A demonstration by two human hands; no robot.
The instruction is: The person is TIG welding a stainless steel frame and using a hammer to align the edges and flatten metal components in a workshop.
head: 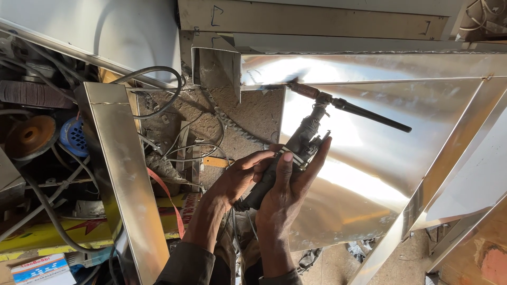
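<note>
Both my hands grip a welding torch [311, 124] by its dark handle. My left hand [240, 174] wraps the lower handle from the left. My right hand [290, 182] holds it from below, with a finger stretched up along the trigger. The torch's nozzle touches the upper seam of a large shiny sheet-metal piece [422, 116], and its black back cap sticks out to the right. The hose runs down between my forearms.
A folded metal channel [119, 169] leans at the left. Black cables [158, 79], a blue disc, a grinding wheel [31, 138] and yellow boxes clutter the left side. More metal sheets lie along the top and right. A wooden board [478, 253] sits at bottom right.
</note>
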